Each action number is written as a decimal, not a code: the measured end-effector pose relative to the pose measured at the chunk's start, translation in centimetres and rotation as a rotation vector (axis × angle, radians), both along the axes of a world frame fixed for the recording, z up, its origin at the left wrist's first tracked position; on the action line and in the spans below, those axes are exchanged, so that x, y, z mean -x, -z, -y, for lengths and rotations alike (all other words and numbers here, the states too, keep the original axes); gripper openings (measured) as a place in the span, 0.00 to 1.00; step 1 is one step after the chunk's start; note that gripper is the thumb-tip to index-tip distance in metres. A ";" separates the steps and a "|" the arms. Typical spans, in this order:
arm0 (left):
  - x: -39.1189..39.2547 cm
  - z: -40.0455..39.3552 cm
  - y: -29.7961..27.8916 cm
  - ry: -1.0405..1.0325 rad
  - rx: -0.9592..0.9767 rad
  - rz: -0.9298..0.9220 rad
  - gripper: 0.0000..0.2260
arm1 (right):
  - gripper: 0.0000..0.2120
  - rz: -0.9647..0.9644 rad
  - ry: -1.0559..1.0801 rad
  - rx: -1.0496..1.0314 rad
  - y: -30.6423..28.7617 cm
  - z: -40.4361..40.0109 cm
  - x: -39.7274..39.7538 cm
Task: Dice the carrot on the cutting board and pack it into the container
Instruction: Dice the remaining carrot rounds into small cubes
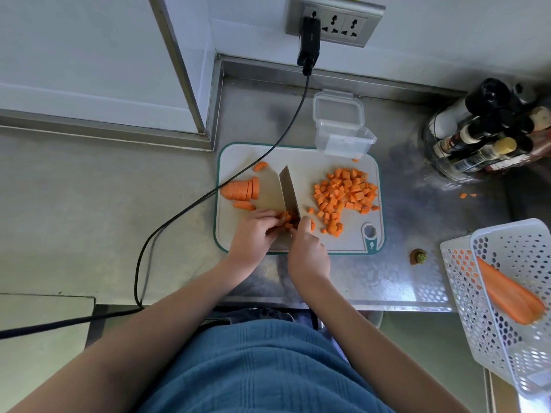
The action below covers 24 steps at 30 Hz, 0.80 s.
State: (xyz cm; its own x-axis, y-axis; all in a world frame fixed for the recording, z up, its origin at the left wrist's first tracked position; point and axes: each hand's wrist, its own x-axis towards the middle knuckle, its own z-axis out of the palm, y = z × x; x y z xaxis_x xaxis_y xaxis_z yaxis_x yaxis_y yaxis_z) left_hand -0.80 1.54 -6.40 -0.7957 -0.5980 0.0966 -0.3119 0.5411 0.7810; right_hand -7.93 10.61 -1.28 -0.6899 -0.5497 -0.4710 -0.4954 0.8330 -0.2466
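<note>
diced carrot (pixel 346 198) on cutting board (pixel 298 156), container (pixel 343 135) behind

We could not see the knife handle inside the right hand (pixel 308 248). The basket (pixel 512 308) ran off the right edge, and bottle labels (pixel 465 156) were unreadable.

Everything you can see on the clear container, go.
The container is a small box of clear plastic, rectangular with rounded corners. It is open and looks empty: no carrot shows inside. Its clear lid, with snap flaps at the edges, lies just behind it against its far rim. The container stands upright at the far right corner of the cutting board, its near edge overlapping the board, the rest over the steel counter. No hand touches it.
</note>
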 end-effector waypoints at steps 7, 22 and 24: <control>0.1 -0.1 0.1 -0.018 0.024 0.015 0.09 | 0.10 -0.008 0.020 0.059 0.1 -1.4 1.1; 0.3 -0.5 0.4 -0.049 -0.013 0.100 0.24 | 0.13 0.027 0.058 0.072 -0.7 -2.4 2.0; 0.6 -0.2 0.4 -0.056 0.036 0.122 0.22 | 0.10 0.026 0.054 0.053 -0.3 -2.3 1.7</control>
State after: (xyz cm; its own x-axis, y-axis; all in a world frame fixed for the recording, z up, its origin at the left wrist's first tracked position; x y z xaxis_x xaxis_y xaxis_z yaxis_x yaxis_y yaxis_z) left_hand -1.39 1.76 -6.85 -0.7682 -0.6398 0.0233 -0.4343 0.5474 0.7154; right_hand -9.66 12.95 -0.94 -0.7072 -0.5364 -0.4605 -0.4424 0.8439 -0.3035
